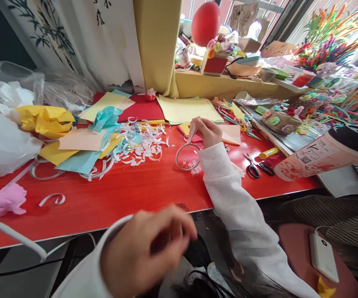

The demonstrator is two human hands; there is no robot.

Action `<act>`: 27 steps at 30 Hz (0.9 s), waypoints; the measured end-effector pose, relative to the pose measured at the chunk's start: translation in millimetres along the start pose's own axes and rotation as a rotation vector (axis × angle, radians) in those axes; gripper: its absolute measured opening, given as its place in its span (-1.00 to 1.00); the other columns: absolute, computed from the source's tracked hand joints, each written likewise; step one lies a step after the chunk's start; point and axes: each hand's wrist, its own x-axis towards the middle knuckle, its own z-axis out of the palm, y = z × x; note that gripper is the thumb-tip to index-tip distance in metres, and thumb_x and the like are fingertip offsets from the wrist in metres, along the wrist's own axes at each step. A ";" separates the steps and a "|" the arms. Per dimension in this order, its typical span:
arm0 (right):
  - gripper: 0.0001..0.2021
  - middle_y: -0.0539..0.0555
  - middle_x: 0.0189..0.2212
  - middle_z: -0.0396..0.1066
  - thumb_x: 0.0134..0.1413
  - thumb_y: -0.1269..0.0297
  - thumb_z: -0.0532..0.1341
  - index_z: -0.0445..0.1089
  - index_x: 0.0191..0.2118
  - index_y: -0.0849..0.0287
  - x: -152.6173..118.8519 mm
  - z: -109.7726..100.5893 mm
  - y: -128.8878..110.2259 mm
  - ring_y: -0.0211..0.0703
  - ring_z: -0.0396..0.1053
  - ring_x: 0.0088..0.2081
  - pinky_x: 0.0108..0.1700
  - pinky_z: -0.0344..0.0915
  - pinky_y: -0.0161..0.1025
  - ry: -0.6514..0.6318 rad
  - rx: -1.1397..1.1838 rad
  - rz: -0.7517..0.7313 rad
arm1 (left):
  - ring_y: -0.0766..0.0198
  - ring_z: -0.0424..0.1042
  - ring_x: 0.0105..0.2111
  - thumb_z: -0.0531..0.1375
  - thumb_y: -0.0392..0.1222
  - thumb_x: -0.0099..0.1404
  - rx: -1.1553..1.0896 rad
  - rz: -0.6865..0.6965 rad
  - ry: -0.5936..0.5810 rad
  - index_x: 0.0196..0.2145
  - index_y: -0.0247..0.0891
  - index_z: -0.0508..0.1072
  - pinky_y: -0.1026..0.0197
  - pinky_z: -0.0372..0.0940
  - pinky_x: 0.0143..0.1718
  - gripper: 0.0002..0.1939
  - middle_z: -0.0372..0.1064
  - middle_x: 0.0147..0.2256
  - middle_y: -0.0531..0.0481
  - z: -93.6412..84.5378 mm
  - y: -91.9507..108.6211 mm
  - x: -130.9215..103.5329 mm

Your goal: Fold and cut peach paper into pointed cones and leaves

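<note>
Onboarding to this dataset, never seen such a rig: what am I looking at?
No robot here: one picture, from a camera on a person's head, looking forward and down at their bare hands. The right hand pinches a pale paper strip that runs down to a thin ring. The left hand is nearer the camera, blurred; I can't tell whether it holds anything. On the red table lie paper shreds, coloured sheets and scissors.
</note>
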 end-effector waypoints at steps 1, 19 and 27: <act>-0.72 -0.01 -0.50 0.37 -0.24 0.06 0.17 0.36 -0.42 0.16 -1.1 1.3 -0.5 -0.28 0.37 -0.41 -0.35 0.35 -0.24 0.008 0.014 -0.006 | 0.42 0.26 -0.52 -0.01 -0.22 0.18 0.038 0.015 0.032 -0.32 -0.17 0.30 0.33 0.24 -0.46 -0.87 0.29 -0.48 0.08 -2.0 -0.7 27.9; -0.68 0.00 -0.48 0.35 -0.22 0.03 0.14 0.39 -0.43 0.20 -4.6 3.2 -10.3 -0.34 0.28 -0.47 -0.48 0.24 -0.36 -0.129 0.043 -0.028 | 0.26 0.36 -0.44 0.17 0.01 -0.05 -0.435 -0.009 0.065 -0.40 -0.35 0.38 0.18 0.23 -0.29 -0.65 0.37 -0.49 -0.04 12.8 -75.7 210.1; -0.74 -0.07 -0.66 0.23 -0.25 0.10 0.19 0.35 -0.52 0.23 -5.6 1.0 -10.7 -0.40 0.19 -0.57 -0.51 0.17 -0.39 -0.169 -0.063 -0.034 | 0.33 0.34 -0.50 0.17 -0.01 -0.04 -0.427 -0.057 0.078 -0.42 -0.34 0.37 0.26 0.24 -0.40 -0.68 0.35 -0.51 -0.01 15.7 -78.3 209.8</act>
